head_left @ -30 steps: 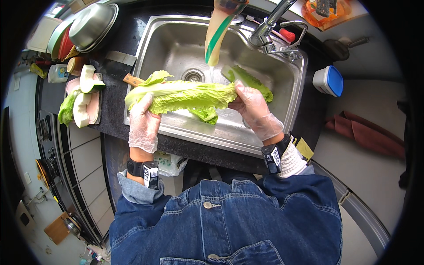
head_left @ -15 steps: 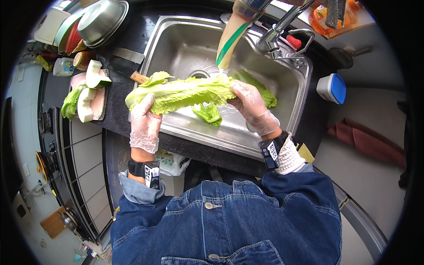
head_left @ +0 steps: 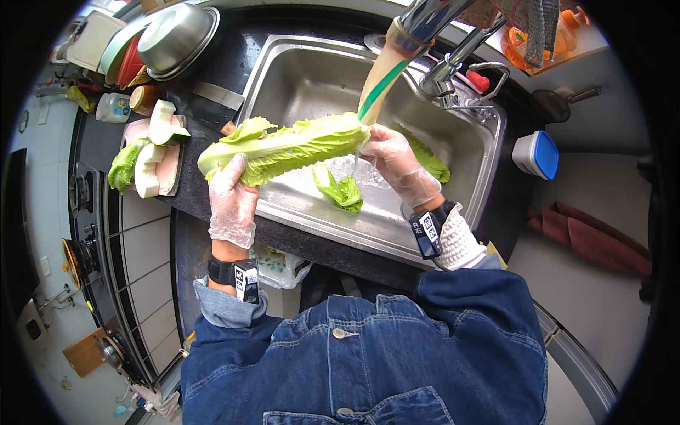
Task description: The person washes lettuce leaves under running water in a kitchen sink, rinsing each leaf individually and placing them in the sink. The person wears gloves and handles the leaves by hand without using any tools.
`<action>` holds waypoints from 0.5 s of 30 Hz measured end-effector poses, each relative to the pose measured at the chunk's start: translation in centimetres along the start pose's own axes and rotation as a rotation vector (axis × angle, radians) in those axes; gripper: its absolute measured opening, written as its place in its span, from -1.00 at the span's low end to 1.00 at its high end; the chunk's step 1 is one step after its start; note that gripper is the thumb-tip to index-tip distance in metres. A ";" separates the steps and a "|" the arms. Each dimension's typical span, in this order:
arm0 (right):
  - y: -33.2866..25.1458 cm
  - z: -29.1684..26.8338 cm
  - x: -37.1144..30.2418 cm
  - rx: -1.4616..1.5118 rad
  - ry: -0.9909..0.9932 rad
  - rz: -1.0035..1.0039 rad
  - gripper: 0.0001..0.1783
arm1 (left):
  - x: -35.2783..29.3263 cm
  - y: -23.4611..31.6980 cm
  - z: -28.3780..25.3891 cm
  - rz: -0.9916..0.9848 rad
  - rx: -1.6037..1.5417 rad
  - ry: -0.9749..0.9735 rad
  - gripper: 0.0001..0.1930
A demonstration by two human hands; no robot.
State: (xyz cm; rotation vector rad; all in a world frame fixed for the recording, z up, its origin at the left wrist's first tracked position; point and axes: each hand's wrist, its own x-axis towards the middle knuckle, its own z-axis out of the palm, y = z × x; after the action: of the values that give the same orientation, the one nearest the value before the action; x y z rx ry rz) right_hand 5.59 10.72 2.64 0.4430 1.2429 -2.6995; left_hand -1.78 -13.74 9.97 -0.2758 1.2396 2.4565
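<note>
A long napa cabbage leaf (head_left: 283,146) stretches between my two hands over the steel sink (head_left: 301,64). My left hand (head_left: 232,202), in a clear plastic glove, grips its pale stem end with the thumb on top. The leafy tip is pinched in my gloved right hand (head_left: 400,163), just below the hose (head_left: 381,81) on the faucet. Water runs from the hose mouth at that tip. Below, a smaller cabbage piece (head_left: 338,190) lies on the sink bottom, and another green leaf (head_left: 425,156) rests behind my right hand.
Left of the sink are a cleaver (head_left: 212,99), a pink cutting board (head_left: 170,170) with white melon pieces (head_left: 150,170), and stacked metal bowls (head_left: 177,41). A blue-lidded tub (head_left: 535,156) stands right of the sink. The faucet (head_left: 443,78) rises at the back.
The leaf's tip has tilted up slightly toward the hose, and my right hand has shifted a little left. The whole view has moved slightly. Both hands keep their hold.
</note>
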 end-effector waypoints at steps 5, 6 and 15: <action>0.0 0.4 -0.9 0.244 -0.046 0.001 -0.62 | -0.2 -0.3 -0.3 -0.020 0.031 -0.042 -0.63; 0.1 0.5 -1.1 0.272 0.002 0.040 -0.60 | -0.2 -0.4 -0.5 -0.025 0.034 -0.031 -0.63; 0.0 0.3 -2.9 0.269 0.028 0.081 -0.57 | -0.3 -1.4 -1.3 -0.085 0.027 -0.030 -0.65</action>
State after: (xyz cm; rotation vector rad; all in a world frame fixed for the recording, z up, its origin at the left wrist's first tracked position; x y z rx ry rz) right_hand 8.30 10.49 3.78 0.5504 0.8484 -2.8080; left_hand -0.86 -14.09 8.25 -0.2773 1.2229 2.3619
